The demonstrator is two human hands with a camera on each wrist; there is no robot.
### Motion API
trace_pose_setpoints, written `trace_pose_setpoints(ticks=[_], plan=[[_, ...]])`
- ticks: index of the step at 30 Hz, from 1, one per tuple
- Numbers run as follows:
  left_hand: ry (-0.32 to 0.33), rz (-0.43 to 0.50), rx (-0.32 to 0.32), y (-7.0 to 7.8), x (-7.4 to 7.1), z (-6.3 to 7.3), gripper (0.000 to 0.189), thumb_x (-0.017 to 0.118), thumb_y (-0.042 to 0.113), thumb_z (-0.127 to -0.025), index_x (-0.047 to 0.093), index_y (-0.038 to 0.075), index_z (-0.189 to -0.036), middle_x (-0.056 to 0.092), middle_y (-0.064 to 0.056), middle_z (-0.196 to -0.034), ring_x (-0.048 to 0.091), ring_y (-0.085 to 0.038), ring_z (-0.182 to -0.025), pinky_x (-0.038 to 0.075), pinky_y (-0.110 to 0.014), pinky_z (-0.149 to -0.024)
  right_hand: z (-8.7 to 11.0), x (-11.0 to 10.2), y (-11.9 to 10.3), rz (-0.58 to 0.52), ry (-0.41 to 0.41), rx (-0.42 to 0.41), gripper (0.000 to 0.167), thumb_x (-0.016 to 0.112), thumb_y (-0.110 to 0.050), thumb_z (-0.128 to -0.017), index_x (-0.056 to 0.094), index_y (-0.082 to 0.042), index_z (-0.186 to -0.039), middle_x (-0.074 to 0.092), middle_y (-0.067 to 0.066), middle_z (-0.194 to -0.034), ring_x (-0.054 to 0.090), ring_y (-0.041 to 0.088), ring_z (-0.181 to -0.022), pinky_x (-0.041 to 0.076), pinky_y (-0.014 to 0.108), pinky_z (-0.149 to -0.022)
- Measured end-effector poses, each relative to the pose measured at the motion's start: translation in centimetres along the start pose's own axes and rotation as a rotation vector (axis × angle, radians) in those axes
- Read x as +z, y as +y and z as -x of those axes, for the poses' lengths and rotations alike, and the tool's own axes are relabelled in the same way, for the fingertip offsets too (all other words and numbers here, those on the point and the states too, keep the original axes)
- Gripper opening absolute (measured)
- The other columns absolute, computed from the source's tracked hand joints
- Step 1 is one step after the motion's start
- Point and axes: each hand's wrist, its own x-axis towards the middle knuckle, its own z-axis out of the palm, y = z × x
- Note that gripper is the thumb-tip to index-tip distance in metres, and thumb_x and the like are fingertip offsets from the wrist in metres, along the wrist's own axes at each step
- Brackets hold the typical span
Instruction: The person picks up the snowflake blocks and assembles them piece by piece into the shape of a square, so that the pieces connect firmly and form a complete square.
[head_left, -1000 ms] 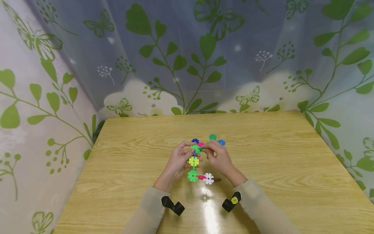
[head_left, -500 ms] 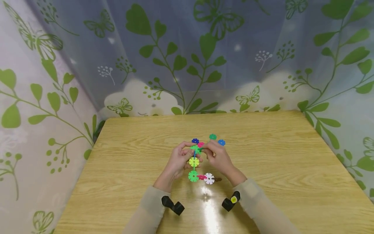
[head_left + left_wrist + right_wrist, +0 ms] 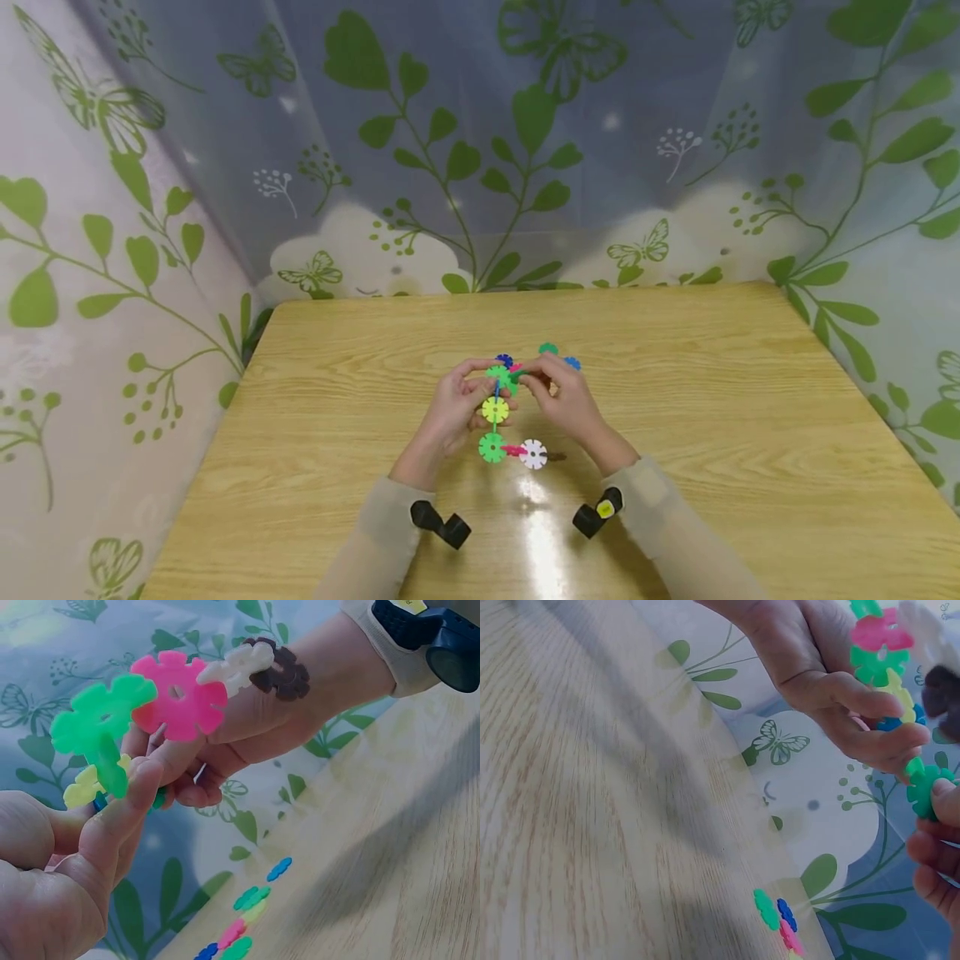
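Observation:
My left hand [image 3: 452,410] holds a chain of notched plastic snowflake discs by its upper end, thumb and fingers at a bright green disc [image 3: 498,375]. Below it hang a yellow disc [image 3: 495,410] and a lower green disc [image 3: 492,448]. A pink disc [image 3: 178,695] joins that to a white disc [image 3: 533,454], with a dark brown disc [image 3: 282,673] at the end. My right hand [image 3: 567,398] pinches a darker green disc [image 3: 925,793] between thumb and fingers, right at the chain's upper end. A blue disc [image 3: 900,722] sits partly behind the left fingers.
Loose discs lie on the wooden table [image 3: 337,433] beyond the hands: a dark blue one [image 3: 504,362], a green one [image 3: 548,348] and a light blue one [image 3: 572,364]. Pink and yellow ones show in the left wrist view. A patterned curtain [image 3: 480,150] stands behind the table.
Both hands stay close together at the chain's upper end. The chain has shifted slightly left and up, and the right hand has tilted a little.

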Motion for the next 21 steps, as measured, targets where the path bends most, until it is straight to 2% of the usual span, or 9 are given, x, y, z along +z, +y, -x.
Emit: trace_pose_setpoints(ticks=[4,7,11,15,17,19,21], plan=[[-0.002,0.005,0.003,0.1,0.2,0.0,0.031,0.048,0.009,-0.097,0.048,0.007,-0.128,0.063,-0.026,-0.093,0.068,-0.027,-0.074,0.059,-0.032,-0.058,-0.6,-0.6,-1.6,-0.007,-0.002,-0.007,0.021,0.065,0.022,-0.072,0.062,0.007,-0.086,0.055,0.014,-0.071,0.047,0.021,-0.058,0.043,0.023,-0.048],[-0.009,0.013,0.002,0.0,0.3,0.0,0.032,0.048,0.008,-0.097,0.047,0.005,-0.128,0.063,-0.025,-0.092,0.068,-0.025,-0.071,0.058,-0.028,-0.054,-0.2,-0.4,-0.8,-0.011,0.002,-0.004,0.023,0.066,0.022,-0.071,0.063,0.005,-0.086,0.056,0.012,-0.072,0.048,0.020,-0.060,0.044,0.021,-0.050],[-0.039,0.029,0.009,-0.1,0.3,-0.1,0.032,0.046,0.006,-0.097,0.044,0.002,-0.130,0.064,-0.022,-0.089,0.068,-0.023,-0.071,0.058,-0.039,-0.065,0.5,0.2,1.2,-0.024,0.008,-0.010,0.026,0.067,0.023,-0.069,0.064,0.002,-0.085,0.057,0.011,-0.073,0.050,0.017,-0.063,0.046,0.019,-0.052],[-0.054,0.019,0.016,-0.2,0.2,-0.2,0.032,0.044,0.005,-0.098,0.045,0.002,-0.129,0.064,-0.021,-0.089,0.068,-0.023,-0.073,0.052,-0.052,-0.074,0.8,0.3,1.8,-0.008,0.001,-0.037,0.023,0.067,0.019,-0.072,0.065,0.000,-0.084,0.055,0.007,-0.072,0.047,0.013,-0.063,0.043,0.017,-0.052],[-0.056,0.010,0.019,-0.2,0.2,-0.2,0.031,0.043,0.004,-0.098,0.044,0.002,-0.129,0.065,-0.020,-0.088,0.068,-0.024,-0.074,0.051,-0.054,-0.075,0.7,0.3,1.8,0.020,-0.003,-0.056,0.020,0.067,0.016,-0.074,0.066,-0.002,-0.084,0.055,0.004,-0.072,0.045,0.010,-0.064,0.041,0.016,-0.052],[-0.048,0.007,0.022,-0.4,0.2,-0.3,0.030,0.043,0.003,-0.098,0.044,0.001,-0.128,0.065,-0.019,-0.087,0.068,-0.024,-0.073,0.053,-0.052,-0.072,0.6,0.2,1.7,0.063,-0.007,-0.096,0.016,0.066,0.013,-0.077,0.066,-0.002,-0.084,0.055,0.003,-0.072,0.045,0.010,-0.064,0.041,0.016,-0.052],[-0.031,-0.007,0.021,-0.5,0.3,-0.5,0.029,0.044,0.003,-0.098,0.044,0.001,-0.126,0.065,-0.016,-0.085,0.068,-0.023,-0.071,0.058,-0.042,-0.064,0.5,0.1,1.6,0.126,-0.016,-0.147,0.006,0.064,0.005,-0.084,0.065,-0.001,-0.084,0.053,0.003,-0.072,0.044,0.011,-0.062,0.040,0.016,-0.051]])
